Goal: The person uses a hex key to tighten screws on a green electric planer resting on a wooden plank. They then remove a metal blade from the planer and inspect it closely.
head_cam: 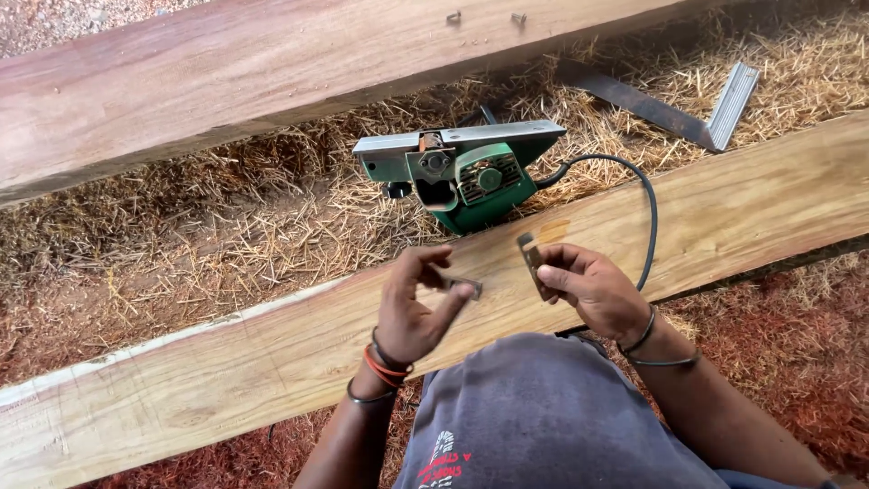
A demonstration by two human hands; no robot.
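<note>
Two long timbers frame the scene: a dark plank (272, 72) at the top and a pale plank (724, 226) running diagonally beneath both hands. We note straw and shavings (272, 217) covering the ground between them.

On that straw, just beyond the pale plank, lies the green electric planer (471, 172), tipped on its side with the blade drum exposed; its black cord (647, 217) loops over the pale plank. A metal guide fence (688, 104) lies farther off at upper right. A pair of small bolts (484, 16) rest on the dark plank, well apart from the hands.

Left hand (412, 312): thumb and fingers pinched on a small flat metal piece (466, 287), held above the pale plank. Right hand (593, 290): closed on a narrow planer blade (532, 263), one end standing up past the fingers.

Risks, as we judge them:
- The blade edge sits close to bare fingertips; a slip of grip could cut.
- Either part, if dropped, could vanish into the straw.
- We cannot tell whether the cord is plugged in; a live tool with its drum open would be hazardous.
- The bolts could roll off the sloping dark plank.
</note>
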